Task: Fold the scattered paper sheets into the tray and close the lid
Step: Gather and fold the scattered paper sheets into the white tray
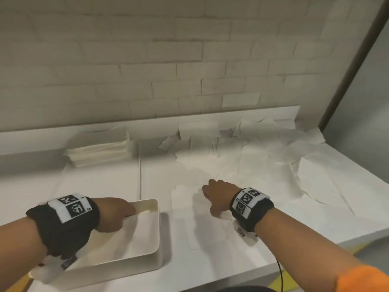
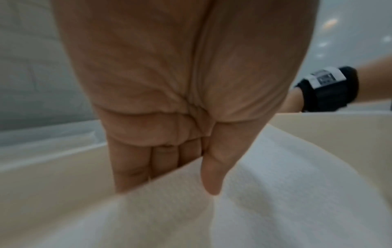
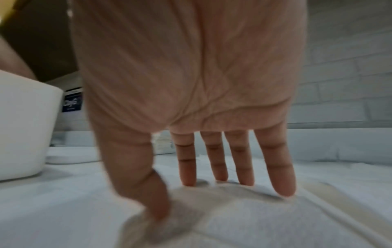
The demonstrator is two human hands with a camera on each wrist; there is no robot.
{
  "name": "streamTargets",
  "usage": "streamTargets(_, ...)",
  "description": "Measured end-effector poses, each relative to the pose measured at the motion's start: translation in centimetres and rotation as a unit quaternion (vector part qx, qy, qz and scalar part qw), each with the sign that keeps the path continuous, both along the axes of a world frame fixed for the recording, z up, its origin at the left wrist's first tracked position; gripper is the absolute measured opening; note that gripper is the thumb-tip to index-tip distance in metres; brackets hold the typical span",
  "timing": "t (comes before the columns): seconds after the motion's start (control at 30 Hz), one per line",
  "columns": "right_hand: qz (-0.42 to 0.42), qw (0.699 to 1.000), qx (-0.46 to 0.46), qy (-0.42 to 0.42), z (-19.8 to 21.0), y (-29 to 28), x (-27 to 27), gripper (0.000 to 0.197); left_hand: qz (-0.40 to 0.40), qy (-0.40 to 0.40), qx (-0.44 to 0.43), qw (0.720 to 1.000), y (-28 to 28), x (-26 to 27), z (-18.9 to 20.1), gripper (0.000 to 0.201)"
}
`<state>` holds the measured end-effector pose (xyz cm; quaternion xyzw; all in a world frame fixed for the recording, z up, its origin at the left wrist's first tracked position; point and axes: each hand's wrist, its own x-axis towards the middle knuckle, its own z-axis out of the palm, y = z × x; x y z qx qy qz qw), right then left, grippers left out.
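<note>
A white tray (image 1: 156,224) stands at the table's front left. My left hand (image 1: 126,213) reaches into it and pinches a folded white paper sheet (image 1: 130,239), thumb in front and fingers behind (image 2: 131,176). The sheet (image 2: 275,193) bulges up inside the tray wall (image 2: 339,130). To the right of the tray, my right hand (image 1: 210,192) rests on a flat paper sheet (image 1: 185,207). Its fingers (image 3: 282,181) are spread and straight, with the tips touching that sheet (image 3: 254,218). No lid is plainly visible in the head view.
Several crumpled paper sheets (image 1: 263,148) cover the table's back right. A stack of folded papers (image 1: 99,148) sits at the back left by the brick wall. A low flat white piece (image 3: 72,156) lies beyond the tray (image 3: 23,125). The table's front edge (image 1: 315,239) runs near my right forearm.
</note>
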<state>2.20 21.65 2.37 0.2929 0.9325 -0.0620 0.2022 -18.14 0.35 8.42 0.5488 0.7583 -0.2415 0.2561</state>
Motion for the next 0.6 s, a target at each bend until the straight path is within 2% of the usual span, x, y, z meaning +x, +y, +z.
streamTargets(0.07,0.015,1.000,0.026,0.001,-0.3,0.3,-0.4,0.037,-0.010,0.027,-0.014,0.999,-0.1,0.3,0.3,0.030)
streamTargets(0.1,0.006,1.000,0.013,0.014,-0.2,0.7,-0.5,0.040,-0.016,0.035,-0.016,0.999,-0.2,0.4,0.2,0.029)
streamTargets(0.17,-0.031,0.998,-0.031,0.050,0.3,1.9,-0.6,0.059,-0.033,0.051,-0.022,0.998,-0.3,0.5,0.0,0.035)
streamTargets(0.23,-0.035,0.998,-0.028,0.042,0.9,2.5,-0.8,0.073,-0.044,0.073,-0.041,0.996,-0.4,1.0,-0.1,0.042)
streamTargets(0.3,-0.023,1.000,-0.012,0.010,0.8,2.5,-1.1,0.062,-0.066,0.107,-0.029,0.992,-0.3,1.7,0.2,0.040)
streamTargets(0.4,-0.008,0.999,-0.041,0.020,1.0,3.0,-1.2,0.028,-0.085,0.150,0.077,0.982,0.5,3.1,2.7,0.041)
streamTargets(0.47,0.014,0.995,-0.067,0.076,1.9,3.7,-1.1,0.009,-0.081,0.123,0.166,0.975,1.5,3.9,4.8,0.040)
streamTargets(0.53,0.042,0.990,-0.077,0.112,2.7,4.1,-1.3,0.005,-0.076,0.070,0.231,0.968,3.1,4.7,5.8,0.041)
streamTargets(0.6,0.066,0.989,-0.084,0.103,2.9,3.8,-1.7,0.006,-0.071,0.041,0.250,0.965,5.3,5.5,5.8,0.050)
